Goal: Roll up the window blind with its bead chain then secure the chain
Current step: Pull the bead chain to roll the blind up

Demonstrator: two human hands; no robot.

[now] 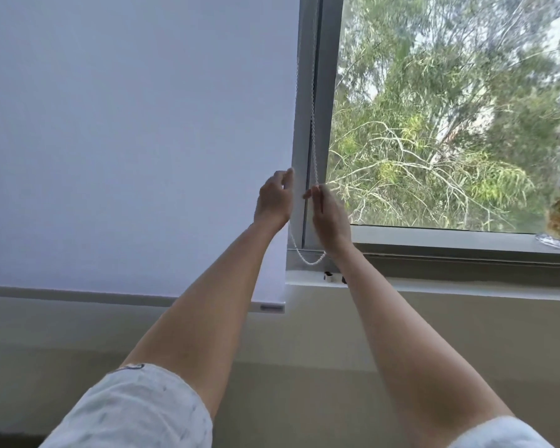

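White window blind (136,140) is covering left half of frame, its bottom bar (269,307) hanging below sill level at lower centre
Bead chain (313,150) is running down along grey window frame (328,92) at centre, its loop sagging just above sill (434,286)
Left hand (274,200) is reaching to blind's right edge, fingers curled near left strand; real grip there I cannot tell
Right hand (330,215) is pinching right strand between thumb and fingertips
Small clip (328,277) is sitting on sill under loop
Trees (450,124) are showing through glass at right
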